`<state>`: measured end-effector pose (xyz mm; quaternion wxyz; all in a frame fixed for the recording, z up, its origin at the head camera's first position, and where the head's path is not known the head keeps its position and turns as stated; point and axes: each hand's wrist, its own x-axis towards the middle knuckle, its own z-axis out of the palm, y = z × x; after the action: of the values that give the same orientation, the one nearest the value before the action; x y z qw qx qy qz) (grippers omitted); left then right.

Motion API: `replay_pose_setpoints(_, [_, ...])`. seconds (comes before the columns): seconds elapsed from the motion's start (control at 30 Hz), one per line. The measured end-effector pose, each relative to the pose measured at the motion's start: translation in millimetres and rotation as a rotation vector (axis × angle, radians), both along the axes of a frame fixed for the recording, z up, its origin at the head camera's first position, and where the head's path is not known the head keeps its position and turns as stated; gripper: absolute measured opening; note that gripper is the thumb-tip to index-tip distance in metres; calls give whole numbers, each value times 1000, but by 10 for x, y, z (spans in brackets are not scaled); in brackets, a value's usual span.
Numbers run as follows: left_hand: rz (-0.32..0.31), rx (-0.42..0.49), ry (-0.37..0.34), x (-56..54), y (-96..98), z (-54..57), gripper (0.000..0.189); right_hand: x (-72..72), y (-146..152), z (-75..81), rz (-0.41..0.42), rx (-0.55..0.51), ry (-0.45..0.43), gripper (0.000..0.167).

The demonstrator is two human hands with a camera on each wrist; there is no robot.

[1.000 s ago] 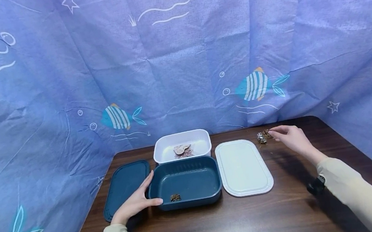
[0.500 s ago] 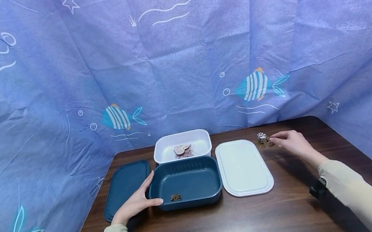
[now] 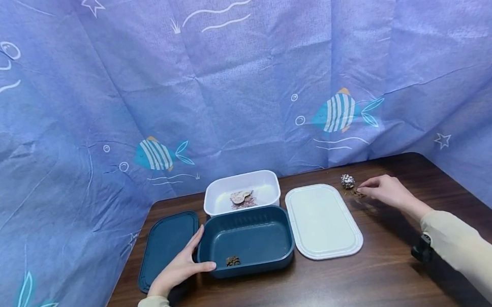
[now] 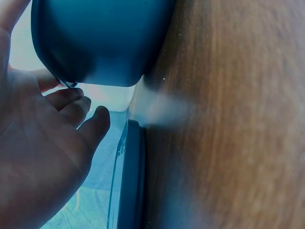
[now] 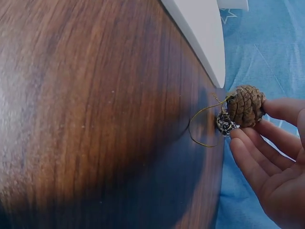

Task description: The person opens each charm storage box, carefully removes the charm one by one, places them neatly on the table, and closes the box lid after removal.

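— Where is the right hand (image 3: 386, 191) at?

— Out over the far right part of the worktop (image 3: 336, 286). Its fingers (image 5: 281, 109) pinch a brown pine cone (image 5: 245, 105), held just clear of the wood, with a thin gold thread dangling from it. A second, frosted pine cone (image 3: 347, 181) sits on the worktop just beyond, near the back edge.

— And the left hand (image 3: 180, 268)?

— Laid against the near left corner of the dark blue box (image 3: 245, 240), thumb along the front wall, fingers straight and relaxed, gripping nothing. It fills the gap between the box and the dark blue lid (image 3: 167, 247), which lies flat at the worktop's left edge.

— What's in the box?

— One small pine cone (image 3: 232, 261) by the front wall. Behind it, a white box (image 3: 240, 192) stands touching its back rim, with a couple of brown bits (image 3: 241, 198) inside that I can't make out.

— Any free room?

— The white lid (image 3: 323, 220) lies flat just right of the blue box, between it and the right hand. In front of both there's a wide strip of bare wood to the near edge, and more on the right. The blue fish-print cloth (image 3: 236, 73) hangs close round the back and sides.
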<state>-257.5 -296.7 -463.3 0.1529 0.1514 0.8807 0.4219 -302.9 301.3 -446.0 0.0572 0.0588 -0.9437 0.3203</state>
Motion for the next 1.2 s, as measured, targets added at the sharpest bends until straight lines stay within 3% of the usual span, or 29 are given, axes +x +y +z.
replay_pose_setpoints(0.7, [-2,-1,-7,4,3,12,106,-71,29,-46,75,89,-82,35])
replay_pose_setpoints(1.2, [-8,2,-3,23,10,33,105,-41,15,-84,109,130,-34,31])
